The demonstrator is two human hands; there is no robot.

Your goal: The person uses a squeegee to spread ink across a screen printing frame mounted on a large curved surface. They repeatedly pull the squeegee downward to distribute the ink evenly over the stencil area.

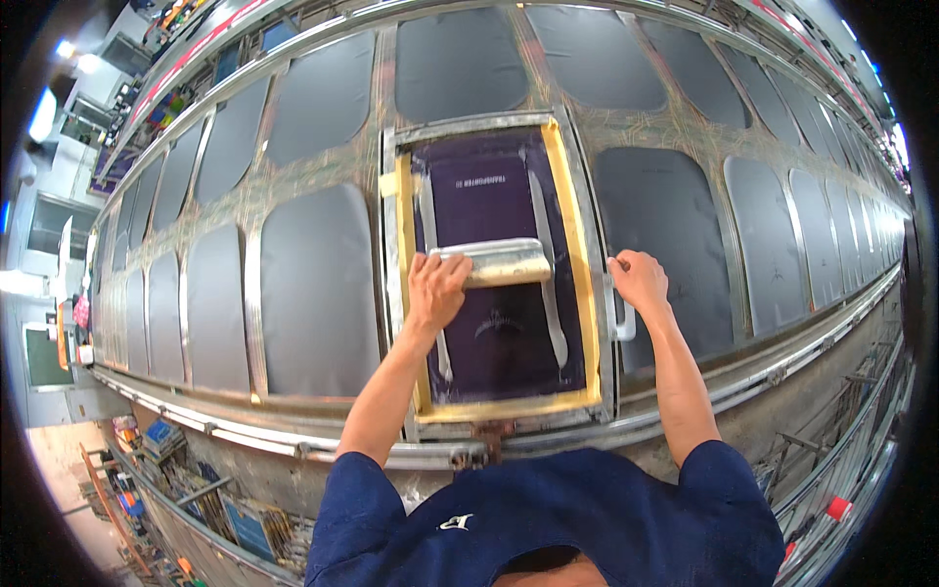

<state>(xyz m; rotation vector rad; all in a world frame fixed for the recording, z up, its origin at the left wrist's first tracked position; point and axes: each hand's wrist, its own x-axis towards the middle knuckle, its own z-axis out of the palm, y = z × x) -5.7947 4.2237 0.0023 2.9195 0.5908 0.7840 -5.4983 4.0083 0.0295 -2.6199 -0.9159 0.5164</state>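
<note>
A rectangular screen-printing frame point(389, 293) lies over the table in front of me, its purple mesh point(479, 215) edged with yellow tape point(584, 323). My left hand point(437, 289) is closed around the left end of a squeegee point(514, 266), which lies crosswise over the middle of the mesh. Pale grey streaks run down both sides of the mesh. Beside the frame's right edge, my right hand point(641, 281) is curled shut. What its fingers hold, if anything, is hidden. A white handle point(623, 321) on the frame shows just below that hand.
Dark grey panels with rounded corners, such as one on the left point(318, 293) and one on the right point(660, 210), lie in two rows along the long table. A metal rail point(245, 437) borders its near edge. Racks with frames point(249, 528) stand at the lower left.
</note>
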